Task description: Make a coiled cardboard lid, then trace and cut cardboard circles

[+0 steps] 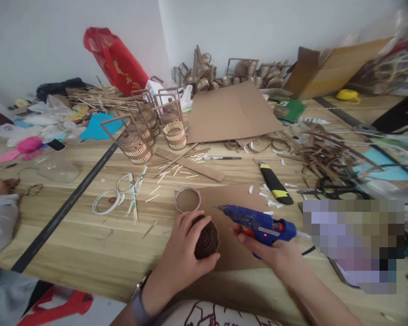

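Observation:
Curled round a dark brown coiled disc, my left hand grips it at the edge, over a flat cardboard sheet. My right hand is wrapped round the handle of a blue glue gun, which has a small red light lit. The nozzle points left, a little above and apart from the disc. Just beyond my left fingers a thin brown ring rests on the sheet's left corner. A yellow and black utility knife lies past the glue gun, among small white scraps.
Small lidded baskets with handles and a slatted cup stand at the back left. Tape rolls and chopsticks lie left. Brown strips, scissors and a blurred-out phone are right. Another person's sleeve shows far left.

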`<state>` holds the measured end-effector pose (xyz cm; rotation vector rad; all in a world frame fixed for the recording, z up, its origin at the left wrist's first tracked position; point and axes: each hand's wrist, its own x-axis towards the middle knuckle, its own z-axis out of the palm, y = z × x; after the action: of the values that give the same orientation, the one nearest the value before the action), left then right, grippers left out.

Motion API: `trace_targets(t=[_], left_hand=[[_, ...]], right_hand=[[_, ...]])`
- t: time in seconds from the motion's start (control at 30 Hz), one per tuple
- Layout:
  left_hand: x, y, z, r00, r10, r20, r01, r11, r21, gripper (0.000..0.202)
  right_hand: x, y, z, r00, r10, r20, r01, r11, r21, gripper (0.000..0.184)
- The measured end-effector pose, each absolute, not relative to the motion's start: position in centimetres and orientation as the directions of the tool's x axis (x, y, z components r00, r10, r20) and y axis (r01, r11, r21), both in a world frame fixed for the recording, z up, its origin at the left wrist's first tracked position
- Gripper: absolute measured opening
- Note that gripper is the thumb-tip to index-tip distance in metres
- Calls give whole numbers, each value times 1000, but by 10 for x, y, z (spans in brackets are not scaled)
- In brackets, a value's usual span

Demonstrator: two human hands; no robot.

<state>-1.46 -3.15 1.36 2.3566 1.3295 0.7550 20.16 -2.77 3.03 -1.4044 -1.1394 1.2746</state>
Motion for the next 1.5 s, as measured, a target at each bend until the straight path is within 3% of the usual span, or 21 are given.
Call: trace_targets(t=[0.13, 0.37, 0.7, 1.03, 1.27, 1.5], left_hand=[[2, -34, 18, 313, 866, 390, 611, -498, 616, 62], [15, -33, 18, 243, 843, 479, 613, -516, 598, 58], [21, -33, 21, 247, 813, 527, 646, -544, 536, 53], [23, -34, 19, 253, 831, 495, 634, -529, 564, 54], [23, -34, 17, 260, 832, 490, 638, -529, 559, 56], [24, -35, 12, 247, 859, 448, 594, -499, 631, 56]], right_hand=[[195, -37, 25, 98, 983, -156, 67, -163, -984, 55], [193, -42, 24, 121, 983, -137, 6, -139, -990, 43], [197, -34, 11, 92, 976, 195, 233, 170, -958, 17], [198, -33, 31, 44, 976, 213, 311, 190, -931, 8], [198, -38, 10, 67, 992, 106, 225, 88, -970, 25], [197, -39, 12, 48, 993, 106, 180, 96, -979, 12]])
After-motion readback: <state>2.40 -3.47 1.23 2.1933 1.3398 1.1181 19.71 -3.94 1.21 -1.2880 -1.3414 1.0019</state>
